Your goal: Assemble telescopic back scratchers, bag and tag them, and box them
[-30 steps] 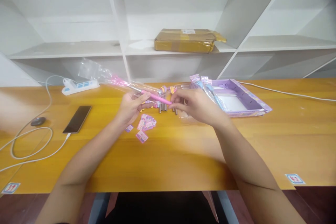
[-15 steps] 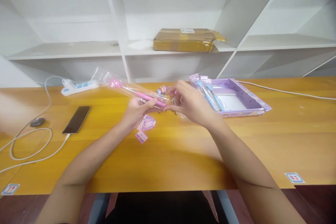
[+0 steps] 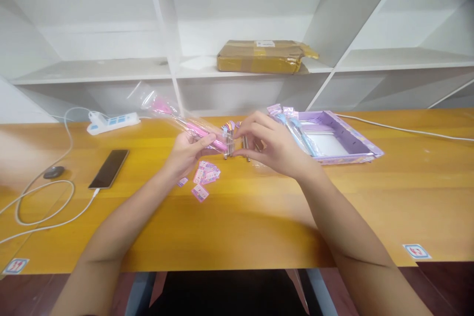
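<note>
My left hand (image 3: 185, 152) is closed around the pink handle of a back scratcher (image 3: 202, 134) in a clear plastic bag (image 3: 146, 98). The scratcher tilts up to the left, its pink head blurred inside the bag. At the bag's lower right end is my right hand (image 3: 270, 145), thumb and fingers curved and apart; whether they touch the plastic is unclear. Between and behind the hands lie several small metal sticks (image 3: 228, 142) with coloured hand-shaped tops, partly hidden. Small pink printed cards (image 3: 207, 173) lie below my left hand.
A purple open box (image 3: 355, 140) stands on the right, bagged blue back scratchers (image 3: 296, 131) leaning over its left side. To the left are a phone (image 3: 109, 169) on a white cable, a black round object (image 3: 54, 173) and a power strip (image 3: 114, 122). A carton (image 3: 262, 57) rests on the shelf.
My left hand has shifted slightly left with the bagged pink back scratcher, away from my right hand. Another small card now shows under my left wrist. My right hand's fingers have moved slightly.
</note>
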### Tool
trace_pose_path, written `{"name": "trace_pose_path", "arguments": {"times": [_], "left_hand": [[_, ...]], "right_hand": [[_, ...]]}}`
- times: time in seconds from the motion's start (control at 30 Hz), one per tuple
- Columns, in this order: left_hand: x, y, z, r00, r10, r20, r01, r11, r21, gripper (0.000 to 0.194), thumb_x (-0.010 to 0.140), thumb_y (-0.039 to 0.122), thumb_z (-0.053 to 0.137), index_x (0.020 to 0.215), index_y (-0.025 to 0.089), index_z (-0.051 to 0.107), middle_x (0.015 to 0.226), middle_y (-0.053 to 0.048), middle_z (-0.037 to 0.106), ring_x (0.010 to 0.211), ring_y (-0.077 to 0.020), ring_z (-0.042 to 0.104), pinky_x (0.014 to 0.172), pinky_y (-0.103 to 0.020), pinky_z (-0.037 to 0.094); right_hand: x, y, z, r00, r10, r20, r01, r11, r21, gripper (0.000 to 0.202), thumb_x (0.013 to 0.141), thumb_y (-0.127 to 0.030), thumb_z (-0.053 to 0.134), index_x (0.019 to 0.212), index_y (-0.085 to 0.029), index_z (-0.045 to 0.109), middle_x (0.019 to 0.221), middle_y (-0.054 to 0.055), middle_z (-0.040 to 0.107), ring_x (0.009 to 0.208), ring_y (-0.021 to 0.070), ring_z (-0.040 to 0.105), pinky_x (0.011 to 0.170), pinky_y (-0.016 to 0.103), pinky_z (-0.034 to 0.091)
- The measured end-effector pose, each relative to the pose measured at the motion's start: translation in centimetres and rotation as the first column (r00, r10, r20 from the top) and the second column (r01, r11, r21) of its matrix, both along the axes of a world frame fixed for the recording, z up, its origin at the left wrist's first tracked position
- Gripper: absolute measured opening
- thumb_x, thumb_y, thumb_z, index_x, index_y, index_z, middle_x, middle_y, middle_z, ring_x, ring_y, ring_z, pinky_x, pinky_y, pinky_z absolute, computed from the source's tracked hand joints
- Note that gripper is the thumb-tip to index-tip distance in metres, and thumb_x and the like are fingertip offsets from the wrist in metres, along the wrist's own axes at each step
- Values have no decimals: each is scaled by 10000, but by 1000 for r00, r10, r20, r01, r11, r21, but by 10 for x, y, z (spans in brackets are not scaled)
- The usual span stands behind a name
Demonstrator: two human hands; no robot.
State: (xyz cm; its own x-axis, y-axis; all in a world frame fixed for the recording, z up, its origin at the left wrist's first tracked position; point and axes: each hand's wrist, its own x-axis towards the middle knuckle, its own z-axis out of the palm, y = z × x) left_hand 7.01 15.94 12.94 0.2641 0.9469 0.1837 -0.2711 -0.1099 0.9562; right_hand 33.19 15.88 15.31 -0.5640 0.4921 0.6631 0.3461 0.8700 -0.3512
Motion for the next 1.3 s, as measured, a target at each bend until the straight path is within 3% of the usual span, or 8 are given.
{"name": "trace_pose_path", "arguments": {"times": [0.2,0.5,0.67,0.83,0.97,1.07,1.2,1.3], "left_hand": [[-1,3,-1,1000,-10,18,11,1000,-17,390,846,477,978,964,126,857,1026,-149,873,964,-275,852,859,-366,714],[-6,9,2,992,-91,82,102,985,-141,420,811,513,997,883,126,849,906,-116,848,843,-200,819,802,-286,698],[-8,14,-3,989,-120,82,136,964,-229,381,886,504,943,908,136,849,972,-132,859,823,-200,834,778,-269,697],[-9,17,-9,988,-118,98,141,951,-274,355,949,480,892,927,128,852,906,-136,851,814,-204,843,742,-242,691],[-9,18,-10,987,-103,121,134,951,-279,347,942,456,900,891,117,850,888,-128,846,765,-175,824,704,-208,675],[-8,17,-9,988,-119,94,140,954,-266,363,907,478,927,921,122,858,914,-135,854,779,-187,828,707,-224,677],[-4,12,-7,976,-214,42,218,950,-223,438,861,541,953,907,119,846,923,-146,853,781,-199,815,731,-268,685],[-2,9,-7,964,-266,12,263,942,-210,436,852,524,967,982,128,840,898,-126,841,782,-200,805,739,-294,690]], "right_hand": [[-2,0,2,999,45,1,-45,999,0,69,1071,-288,767,1030,-252,724,1109,65,624,920,196,626,741,349,534],[-1,-1,4,993,120,-22,-119,992,30,134,1071,-169,695,980,-258,737,1158,69,633,935,186,655,720,340,574],[0,-2,6,985,169,-32,-167,983,75,167,1063,-141,678,999,-277,751,1252,70,741,1138,236,716,830,376,614],[0,-4,5,966,256,-28,-256,966,-31,158,1094,-154,635,1005,-251,722,1177,57,831,1014,183,777,866,365,620],[0,-7,7,952,302,-40,-305,946,-110,243,1090,-104,555,936,-238,686,1213,62,843,1049,176,793,865,360,624],[-2,-8,7,962,260,-80,-269,955,-127,199,1090,-140,594,957,-245,698,1142,58,848,1027,186,790,860,372,624],[-5,-7,6,977,175,-126,-186,978,-89,31,1085,-243,708,1070,-259,730,1040,39,832,830,167,739,794,369,590],[-6,-6,4,983,150,-106,-157,986,-63,19,1093,-266,718,1100,-264,736,989,17,809,718,142,671,759,356,553]]}}
